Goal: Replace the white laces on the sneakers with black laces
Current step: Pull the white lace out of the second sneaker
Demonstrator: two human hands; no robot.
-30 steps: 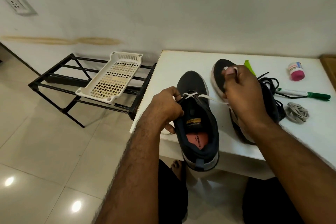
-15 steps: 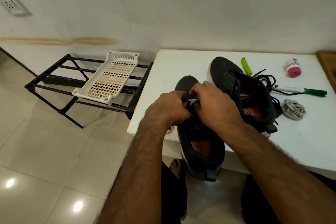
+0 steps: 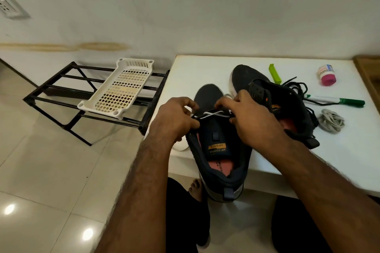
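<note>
A dark sneaker (image 3: pixel 218 150) lies on the white table (image 3: pixel 195 72), its heel over the near edge. A white lace (image 3: pixel 213 114) crosses its lowest eyelets. My left hand (image 3: pixel 174 117) grips the sneaker's left eyelet edge, fingers curled at the lace. My right hand (image 3: pixel 248 117) pinches the lace at the right eyelet side. The second dark sneaker (image 3: pixel 267 96) sits behind my right hand, with no lace visible on it. Black laces (image 3: pixel 296 88) lie tangled beside it. A bundle of pale laces (image 3: pixel 331 122) rests further right.
A green clip (image 3: pixel 274 73), a small jar with a pink lid (image 3: pixel 327 75) and a green-capped marker (image 3: pixel 337 100) lie at the table's back right. Left of the table stands a black metal rack (image 3: pixel 61 92) holding a white plastic basket (image 3: pixel 121 88). Tiled floor below.
My right hand came down from beside the second sneaker to the near sneaker's eyelets. A second ago the lace stretched out to the right; now only the short crossing at the eyelets shows.
</note>
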